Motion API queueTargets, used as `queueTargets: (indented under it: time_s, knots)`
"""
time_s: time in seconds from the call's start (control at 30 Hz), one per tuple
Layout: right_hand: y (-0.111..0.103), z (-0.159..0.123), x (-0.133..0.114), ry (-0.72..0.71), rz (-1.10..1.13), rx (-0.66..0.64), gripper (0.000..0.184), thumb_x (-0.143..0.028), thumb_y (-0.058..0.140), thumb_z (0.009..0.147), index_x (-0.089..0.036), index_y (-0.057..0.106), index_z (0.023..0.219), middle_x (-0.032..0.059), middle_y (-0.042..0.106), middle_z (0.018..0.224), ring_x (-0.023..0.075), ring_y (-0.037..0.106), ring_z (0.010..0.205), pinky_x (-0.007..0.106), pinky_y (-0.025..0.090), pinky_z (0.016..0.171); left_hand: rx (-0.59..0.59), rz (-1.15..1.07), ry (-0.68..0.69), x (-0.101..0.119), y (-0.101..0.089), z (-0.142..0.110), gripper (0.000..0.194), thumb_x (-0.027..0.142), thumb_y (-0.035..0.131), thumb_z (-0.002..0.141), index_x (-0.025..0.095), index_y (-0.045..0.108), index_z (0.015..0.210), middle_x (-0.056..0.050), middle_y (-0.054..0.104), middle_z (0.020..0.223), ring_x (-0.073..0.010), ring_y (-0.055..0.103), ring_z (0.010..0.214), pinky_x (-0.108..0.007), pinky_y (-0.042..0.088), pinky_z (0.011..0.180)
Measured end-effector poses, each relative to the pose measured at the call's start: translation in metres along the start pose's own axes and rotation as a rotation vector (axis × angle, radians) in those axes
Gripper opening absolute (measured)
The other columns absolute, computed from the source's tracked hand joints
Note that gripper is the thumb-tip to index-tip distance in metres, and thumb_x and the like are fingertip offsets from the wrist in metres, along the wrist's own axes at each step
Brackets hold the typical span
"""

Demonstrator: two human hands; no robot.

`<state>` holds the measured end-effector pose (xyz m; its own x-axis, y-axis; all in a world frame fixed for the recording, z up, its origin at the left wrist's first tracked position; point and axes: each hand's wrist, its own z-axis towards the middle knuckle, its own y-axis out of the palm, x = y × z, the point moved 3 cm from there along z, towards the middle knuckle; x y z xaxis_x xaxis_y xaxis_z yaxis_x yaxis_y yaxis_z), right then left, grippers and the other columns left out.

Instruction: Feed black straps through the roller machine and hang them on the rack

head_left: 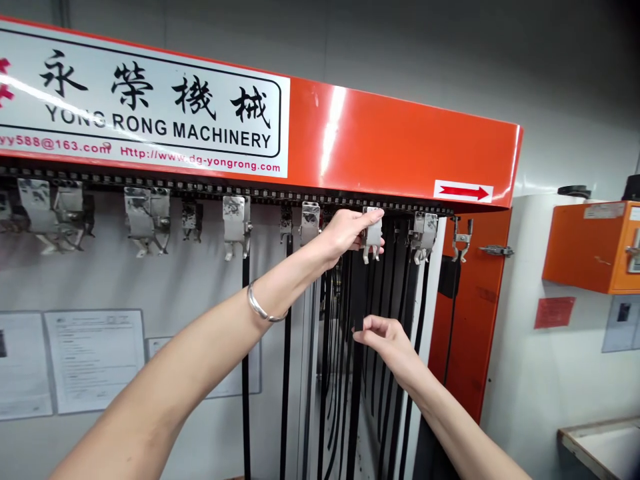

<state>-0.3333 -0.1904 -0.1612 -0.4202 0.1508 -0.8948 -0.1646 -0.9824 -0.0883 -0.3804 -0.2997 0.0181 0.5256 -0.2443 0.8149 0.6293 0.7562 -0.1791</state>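
Observation:
My left hand (346,231), with a silver bangle on its wrist, is closed around a metal clip (372,235) under the orange machine beam (400,147). Its thumb lies on the clip's front, and fingertips show behind its right side. Below that clip hangs a wide black strap (356,393). Lower down, my right hand (389,339) pinches the strap's edge between thumb and fingers. Whether the clip's jaws bite the strap cannot be made out.
More metal clips, such as one at the left (236,223), hang from a chain (200,192) beneath the beam. Several narrow black straps (286,360) hang inside and beside the opening. An orange door (487,293) and an orange box (580,247) stand at the right.

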Motion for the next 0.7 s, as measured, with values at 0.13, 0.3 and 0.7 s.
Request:
queueTargets:
  time_s: [0.13, 0.3, 0.7]
  knots:
    - [-0.001, -0.001, 0.0, 0.01, -0.013, 0.027, 0.025, -0.032, 0.071, 0.069, -0.019, 0.051, 0.061, -0.0047, 0.045, 0.061, 0.0109, 0.04, 0.062, 0.026, 0.031, 0.064, -0.005, 0.009, 0.017, -0.002, 0.0, 0.0, 0.034, 0.043, 0.056, 0.089, 0.011, 0.064, 0.08, -0.008, 0.073, 0.07, -0.0163, 0.07, 0.061, -0.038, 0.055, 0.079]
    - [-0.003, 0.0, 0.002, 0.014, -0.013, 0.029, 0.025, -0.031, 0.071, 0.069, -0.019, 0.05, 0.061, -0.0048, 0.045, 0.061, 0.0107, 0.042, 0.063, 0.025, 0.032, 0.065, -0.008, 0.006, 0.032, -0.002, 0.001, 0.002, 0.033, 0.041, 0.055, 0.089, 0.01, 0.064, 0.08, -0.008, 0.073, 0.07, -0.0179, 0.07, 0.063, -0.04, 0.055, 0.079]
    - [-0.002, 0.002, 0.004, -0.019, -0.041, 0.055, 0.025, -0.031, 0.071, 0.071, -0.018, 0.052, 0.062, -0.0042, 0.047, 0.063, 0.0105, 0.042, 0.062, 0.026, 0.032, 0.064, 0.115, 0.229, 0.088, -0.039, -0.008, -0.035, 0.049, 0.049, 0.073, 0.072, 0.015, 0.061, 0.105, -0.013, 0.066, 0.118, -0.0257, 0.06, 0.112, -0.041, 0.044, 0.101]
